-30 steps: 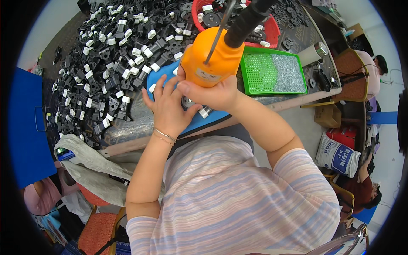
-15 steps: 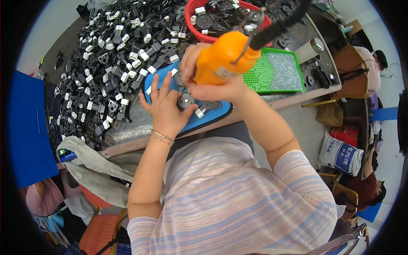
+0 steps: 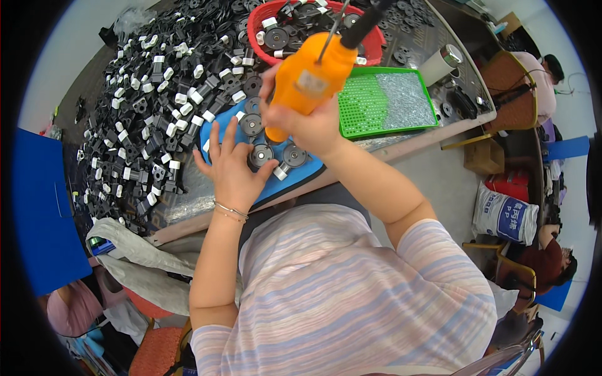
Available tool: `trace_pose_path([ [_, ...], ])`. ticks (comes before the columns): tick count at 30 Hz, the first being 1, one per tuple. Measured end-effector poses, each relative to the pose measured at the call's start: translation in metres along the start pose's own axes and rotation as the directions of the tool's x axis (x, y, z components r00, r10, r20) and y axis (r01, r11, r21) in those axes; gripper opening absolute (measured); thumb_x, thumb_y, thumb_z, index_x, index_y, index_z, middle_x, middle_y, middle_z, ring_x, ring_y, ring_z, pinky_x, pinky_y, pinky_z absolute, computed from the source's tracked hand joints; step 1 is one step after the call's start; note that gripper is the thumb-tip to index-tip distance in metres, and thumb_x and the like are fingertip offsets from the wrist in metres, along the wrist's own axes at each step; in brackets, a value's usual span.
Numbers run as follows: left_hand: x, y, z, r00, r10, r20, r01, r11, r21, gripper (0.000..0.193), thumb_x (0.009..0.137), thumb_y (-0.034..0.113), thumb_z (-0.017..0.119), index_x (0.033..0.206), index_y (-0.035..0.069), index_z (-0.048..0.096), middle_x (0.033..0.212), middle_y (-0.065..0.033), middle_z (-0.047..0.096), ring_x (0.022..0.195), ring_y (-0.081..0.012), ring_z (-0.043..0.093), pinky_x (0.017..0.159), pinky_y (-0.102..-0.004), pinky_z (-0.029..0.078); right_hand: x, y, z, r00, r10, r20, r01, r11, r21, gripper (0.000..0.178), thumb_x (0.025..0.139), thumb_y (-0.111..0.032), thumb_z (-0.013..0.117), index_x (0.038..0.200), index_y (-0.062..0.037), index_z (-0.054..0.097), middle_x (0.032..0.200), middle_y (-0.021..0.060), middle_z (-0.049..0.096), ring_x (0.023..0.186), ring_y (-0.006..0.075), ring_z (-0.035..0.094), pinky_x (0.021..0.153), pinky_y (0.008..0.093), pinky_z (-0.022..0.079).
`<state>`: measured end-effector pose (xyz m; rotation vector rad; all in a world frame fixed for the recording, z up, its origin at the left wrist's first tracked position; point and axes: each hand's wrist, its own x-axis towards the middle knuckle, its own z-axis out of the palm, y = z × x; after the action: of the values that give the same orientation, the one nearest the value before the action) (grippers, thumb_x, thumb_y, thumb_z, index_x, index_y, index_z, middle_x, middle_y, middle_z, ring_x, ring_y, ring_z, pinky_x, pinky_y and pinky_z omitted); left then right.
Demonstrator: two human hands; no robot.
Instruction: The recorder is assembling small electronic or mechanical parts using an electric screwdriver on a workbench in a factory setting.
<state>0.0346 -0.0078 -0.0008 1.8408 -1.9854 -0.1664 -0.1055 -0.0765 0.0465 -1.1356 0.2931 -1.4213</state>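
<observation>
My right hand [image 3: 316, 128] is wrapped round an orange electric screwdriver [image 3: 310, 72], whose lower end points down at the parts. On a blue mat [image 3: 308, 170] lie round black wheel parts, each with a metal centre. One wheel part [image 3: 261, 155] sits between the thumb and index finger of my left hand [image 3: 235, 168], which grip its edge; the other fingers spread over the mat. Two more wheel parts, one farther off [image 3: 251, 124] and one to the right [image 3: 294, 155], lie close by with white ends showing. The screwdriver's tip is hard to make out.
A large heap of black parts with white ends [image 3: 150, 119] covers the table's left. Beyond the mat stands a red basket [image 3: 254, 37] of parts. To the right are a green tray [image 3: 357, 122] of small screws and a pale bottle [image 3: 439, 64]. Other people sit farther away.
The screwdriver and my right hand have shifted left and tilted, uncovering the wheel part at the right. My left hand still holds the same wheel part. The whole view has shifted slightly.
</observation>
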Motion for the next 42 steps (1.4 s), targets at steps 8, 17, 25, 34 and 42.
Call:
trace_pose_path([
  [8,-0.003,-0.001,0.001,1.000,0.011,-0.001,-0.011,0.999,0.047,0.037,0.059,0.035,0.079,0.080,0.010,0.063,0.136,-0.0072,0.041,0.132,-0.0296,0.025,0.100,-0.0646,0.007,0.018,-0.027,0.008,0.978,0.063,0.200,-0.064,0.998,-0.001,0.044,0.067,-0.010,0.079,0.105,-0.0010,0.059,0.093,0.0041,0.063,0.082,0.0096,0.059,0.072,0.0252,0.050],
  [17,0.019,-0.024,-0.002,0.984,0.113,-0.140,-0.125,0.989,-0.084,0.054,0.060,0.036,0.079,0.100,0.007,0.056,0.115,-0.0103,0.054,0.110,-0.0292,0.047,0.094,-0.0464,0.030,0.004,-0.057,-0.062,0.953,-0.301,-0.024,0.258,0.854,-0.451,0.030,0.083,-0.007,0.059,0.110,0.0017,0.049,0.093,0.0136,0.058,0.073,0.0182,0.058,0.066,0.0289,0.049],
  [25,0.042,-0.032,0.006,0.997,0.052,-0.051,-0.056,0.996,-0.063,0.053,0.062,0.035,0.078,0.102,0.004,0.060,0.105,-0.0114,0.059,0.103,-0.0295,0.051,0.090,-0.0416,0.036,-0.003,-0.061,-0.076,0.954,-0.274,-0.119,0.183,0.851,-0.492,0.024,0.082,-0.003,0.057,0.104,0.0024,0.049,0.088,0.0145,0.059,0.066,0.0187,0.059,0.061,0.0300,0.050],
  [34,0.045,-0.032,0.008,0.999,-0.002,0.033,0.004,0.998,-0.060,0.046,0.062,0.034,0.078,0.097,0.007,0.064,0.104,-0.0093,0.060,0.103,-0.0281,0.052,0.091,-0.0406,0.035,0.006,-0.066,-0.096,0.900,-0.422,-0.109,0.324,0.814,-0.482,0.022,0.081,0.002,0.055,0.102,0.0034,0.050,0.085,0.0149,0.058,0.059,0.0166,0.057,0.056,0.0264,0.047],
  [42,0.049,-0.025,0.006,1.000,-0.012,0.028,0.014,0.999,-0.039,0.047,0.062,0.034,0.078,0.098,0.007,0.064,0.105,-0.0093,0.060,0.103,-0.0279,0.052,0.092,-0.0406,0.034,0.006,-0.055,-0.105,0.898,-0.403,-0.179,0.263,0.815,-0.516,0.023,0.079,0.003,0.059,0.101,0.0017,0.052,0.085,0.0127,0.059,0.058,0.0152,0.057,0.055,0.0256,0.047],
])
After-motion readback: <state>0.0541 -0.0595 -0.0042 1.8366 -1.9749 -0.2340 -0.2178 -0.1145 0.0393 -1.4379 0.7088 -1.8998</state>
